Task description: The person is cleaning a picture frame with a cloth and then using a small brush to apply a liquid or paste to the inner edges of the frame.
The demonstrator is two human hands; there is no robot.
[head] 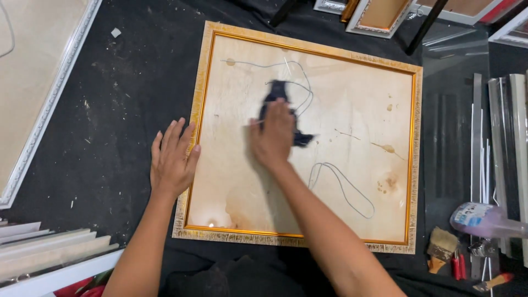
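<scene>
Right now the right hand (273, 135) is pressing a dark cloth (286, 110) against the pane of a large gold picture frame (308, 50), fingers closed loosely over the bunched fabric, which is sticking out just beyond and beside the fingertips; the hand is blurring with motion. The left hand (173, 159) is lying flat and fully open, holding nothing, its fingers resting on the frame's near side rail and its palm on the black table covering (110, 110). The cloth is looking soft and light, easy to bunch under a palm. The frame is probably stiff but its glazing fragile and slippery, so it is best held by the moulded rails. Well off beyond the right forearm, a paintbrush (441, 247) and a plastic spray bottle (484, 219) are lying near stacked mouldings (509, 137).
</scene>
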